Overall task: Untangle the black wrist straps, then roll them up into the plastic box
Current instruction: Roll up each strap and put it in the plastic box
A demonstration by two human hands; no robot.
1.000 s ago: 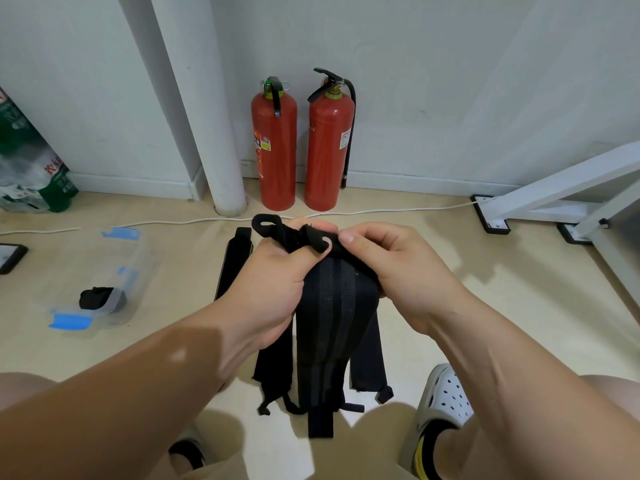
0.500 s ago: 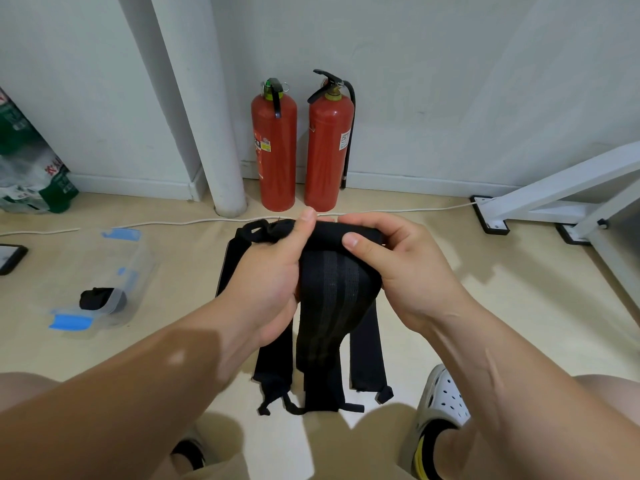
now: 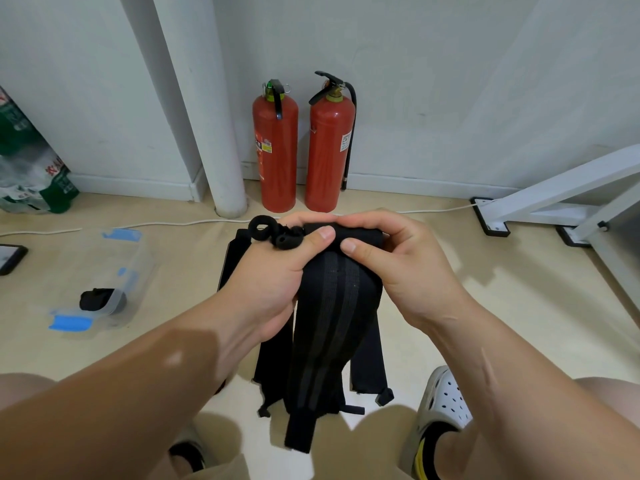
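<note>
So the black wrist strap (image 3: 332, 306) is up in the air in front of the person, held between both hands. It's a wide band with two greyish stripes running down its length. The top end is wound into a tight little roll (image 3: 360, 234) lying crosswise, and the rest hangs straight down to a narrow tab at the bottom. A small thumb loop (image 3: 262, 227) pokes out on the left side of the roll.

Left hand (image 3: 273, 282) grips that end, thumb flat on the front and fingers curled behind. Right hand (image 3: 398, 268) pinches the other end, fingers hooked over the top and thumb pressing the front.

More straps (image 3: 369, 362) lie flat on the floor (image 3: 485, 306) right underneath. The plastic box (image 3: 138, 268), clear with blue latches, sits well off to the left with one rolled strap (image 3: 98, 298) inside.
</note>
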